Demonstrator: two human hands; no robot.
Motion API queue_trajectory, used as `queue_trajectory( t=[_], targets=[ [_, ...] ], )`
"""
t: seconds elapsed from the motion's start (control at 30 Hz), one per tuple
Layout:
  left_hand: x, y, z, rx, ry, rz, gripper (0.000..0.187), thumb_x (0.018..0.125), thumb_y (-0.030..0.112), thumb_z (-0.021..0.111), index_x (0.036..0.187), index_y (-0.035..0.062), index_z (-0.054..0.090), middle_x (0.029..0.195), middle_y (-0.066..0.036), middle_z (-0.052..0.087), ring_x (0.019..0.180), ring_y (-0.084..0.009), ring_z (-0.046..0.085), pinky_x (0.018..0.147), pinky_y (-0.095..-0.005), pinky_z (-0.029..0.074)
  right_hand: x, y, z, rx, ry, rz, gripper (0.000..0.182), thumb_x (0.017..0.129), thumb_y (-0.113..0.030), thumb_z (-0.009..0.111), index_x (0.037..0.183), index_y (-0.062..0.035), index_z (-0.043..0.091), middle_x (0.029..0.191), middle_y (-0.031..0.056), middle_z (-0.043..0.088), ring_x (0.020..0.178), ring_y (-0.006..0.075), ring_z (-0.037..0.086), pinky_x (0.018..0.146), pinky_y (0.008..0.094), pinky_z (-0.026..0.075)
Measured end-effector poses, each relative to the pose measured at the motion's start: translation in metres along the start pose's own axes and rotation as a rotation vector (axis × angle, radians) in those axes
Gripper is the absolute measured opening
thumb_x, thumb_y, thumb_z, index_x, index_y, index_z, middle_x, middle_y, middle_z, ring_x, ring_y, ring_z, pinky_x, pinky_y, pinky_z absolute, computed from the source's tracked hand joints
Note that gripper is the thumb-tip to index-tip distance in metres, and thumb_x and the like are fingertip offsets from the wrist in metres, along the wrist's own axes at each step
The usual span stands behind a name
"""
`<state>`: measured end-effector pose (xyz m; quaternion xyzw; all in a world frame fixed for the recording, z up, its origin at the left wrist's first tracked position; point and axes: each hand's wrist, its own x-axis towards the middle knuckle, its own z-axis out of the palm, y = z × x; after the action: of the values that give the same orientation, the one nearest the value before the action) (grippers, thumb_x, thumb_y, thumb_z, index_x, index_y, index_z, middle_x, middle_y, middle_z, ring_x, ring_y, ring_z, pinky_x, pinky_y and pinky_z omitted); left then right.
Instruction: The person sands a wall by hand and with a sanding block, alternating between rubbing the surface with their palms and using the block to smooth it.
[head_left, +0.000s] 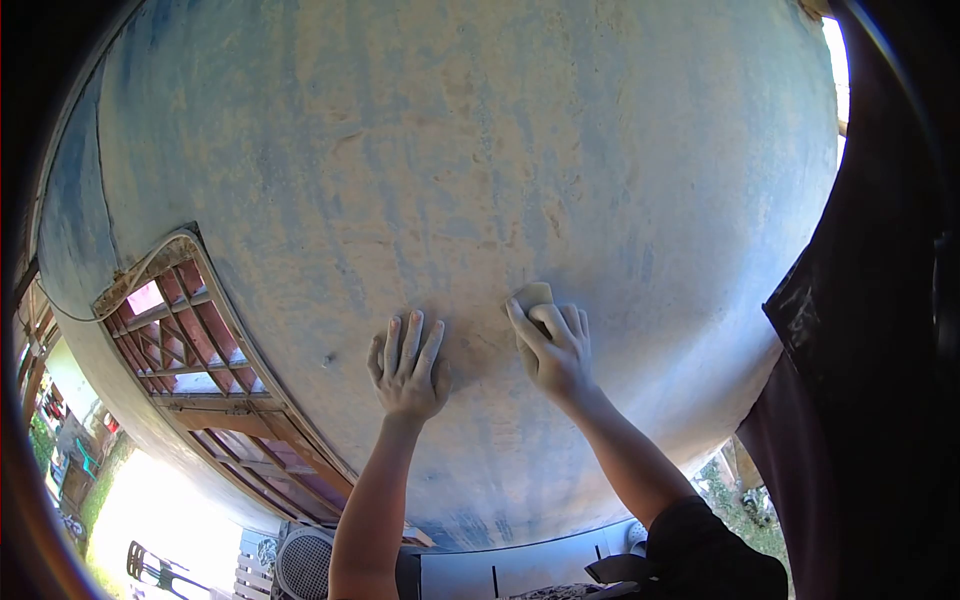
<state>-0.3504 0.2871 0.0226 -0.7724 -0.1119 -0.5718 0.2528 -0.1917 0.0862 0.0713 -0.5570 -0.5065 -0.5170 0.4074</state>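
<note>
In the head view a pale blue-grey wall point(480, 170) fills most of the space, with streaked, patchy paint and small rough marks. My left hand point(408, 368) lies against it with the fingers spread, holding nothing. To its right, my right hand point(555, 345) grips a small pale sanding pad point(533, 293) and presses it to the wall. The pad's upper part shows above my fingers; the rest is hidden under the hand. Whitish dust coats both hands. A darker smudged patch of wall lies between them.
A barred window point(185, 325) in a wooden frame is at the left, with a cable beside it. Dark sheeting point(880, 330) hangs along the right side. Below are a round speaker-like grille point(303, 563) and a white surface point(510, 572). A dark chair point(160, 568) stands outside at lower left.
</note>
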Motion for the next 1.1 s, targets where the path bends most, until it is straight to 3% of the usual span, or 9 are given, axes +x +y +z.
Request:
queue_trajectory(
  t=[0.1,0.2,0.3,0.5,0.6,0.67,0.8,1.0,1.1],
  targets=[
    [-0.009,-0.002,0.000,0.013,-0.026,0.006,0.053,0.102,0.042,0.046,0.147,0.0172,0.058,0.159,-0.013,0.048,0.152,-0.0359,0.036,0.120,-0.0571,0.023,-0.003,0.014,-0.006,-0.050,0.038,-0.062,0.034,0.086,-0.007,0.075,0.120,-0.0069,0.077,0.087,0.0034,0.057,0.084,0.0231,0.052,0.078,0.0387,0.041],
    [-0.016,-0.005,0.008,0.043,0.002,0.023,0.053,0.103,0.042,0.045,0.146,0.0147,0.058,0.159,-0.015,0.047,0.151,-0.0384,0.036,0.120,-0.0577,0.023,0.004,0.036,-0.001,-0.082,0.303,0.156,0.033,0.087,-0.010,0.071,0.119,-0.0141,0.078,0.092,0.0018,0.056,0.086,0.0225,0.053,0.078,0.0384,0.038],
    [-0.023,-0.001,0.008,0.032,0.000,-0.006,0.053,0.104,0.043,0.043,0.144,0.0131,0.059,0.158,-0.016,0.048,0.151,-0.0406,0.036,0.120,-0.0584,0.023,0.001,0.030,0.004,-0.120,0.252,0.122,0.034,0.085,-0.015,0.075,0.120,-0.0157,0.078,0.091,0.0004,0.055,0.084,0.0210,0.053,0.078,0.0369,0.038],
    [-0.024,0.001,0.012,0.013,0.058,-0.065,0.047,0.102,0.042,0.045,0.140,0.0239,0.065,0.155,-0.008,0.053,0.149,-0.0318,0.041,0.120,-0.0545,0.026,0.009,0.047,-0.009,-0.031,-0.014,-0.168,0.035,0.085,-0.018,0.075,0.121,-0.0179,0.077,0.091,-0.0013,0.055,0.084,0.0194,0.055,0.079,0.0379,0.040],
    [-0.023,0.000,0.008,0.004,0.025,-0.069,0.047,0.100,0.040,0.047,0.141,0.0247,0.064,0.156,-0.007,0.053,0.149,-0.0306,0.041,0.120,-0.0541,0.026,0.012,0.060,-0.021,-0.097,0.077,-0.103,0.035,0.087,-0.015,0.075,0.122,-0.0139,0.077,0.089,-0.0005,0.055,0.082,0.0193,0.054,0.078,0.0361,0.039],
    [-0.025,-0.001,0.008,0.002,0.027,-0.064,0.047,0.099,0.040,0.047,0.141,0.0252,0.064,0.156,-0.007,0.053,0.149,-0.0300,0.041,0.120,-0.0539,0.026,0.014,0.062,-0.025,-0.077,0.248,0.120,0.032,0.091,-0.009,0.073,0.123,-0.0061,0.076,0.084,0.0024,0.058,0.081,0.0234,0.054,0.078,0.0394,0.040],
    [-0.023,-0.004,0.007,-0.007,0.026,-0.041,0.049,0.100,0.040,0.047,0.142,0.0230,0.062,0.157,-0.008,0.051,0.149,-0.0311,0.041,0.119,-0.0545,0.026,0.010,0.051,-0.003,-0.097,0.349,0.153,0.033,0.090,-0.010,0.072,0.123,-0.0073,0.076,0.083,0.0030,0.053,0.079,0.0217,0.051,0.075,0.0384,0.038],
    [-0.025,-0.003,0.008,-0.017,0.025,-0.016,0.049,0.102,0.042,0.044,0.143,0.0206,0.062,0.157,-0.010,0.051,0.149,-0.0328,0.041,0.118,-0.0547,0.027,-0.009,0.020,0.008,-0.019,-0.050,-0.141,0.032,0.088,-0.007,0.070,0.120,-0.0059,0.076,0.082,0.0073,0.050,0.079,0.0261,0.054,0.074,0.0399,0.041],
    [-0.023,-0.006,0.008,-0.021,0.034,0.004,0.049,0.103,0.042,0.044,0.143,0.0209,0.062,0.157,-0.009,0.052,0.149,-0.0323,0.041,0.118,-0.0542,0.028,0.000,0.039,-0.012,-0.078,0.062,-0.109,0.031,0.089,-0.004,0.068,0.119,-0.0048,0.077,0.079,0.0070,0.050,0.076,0.0240,0.053,0.072,0.0389,0.042]
  ],
)
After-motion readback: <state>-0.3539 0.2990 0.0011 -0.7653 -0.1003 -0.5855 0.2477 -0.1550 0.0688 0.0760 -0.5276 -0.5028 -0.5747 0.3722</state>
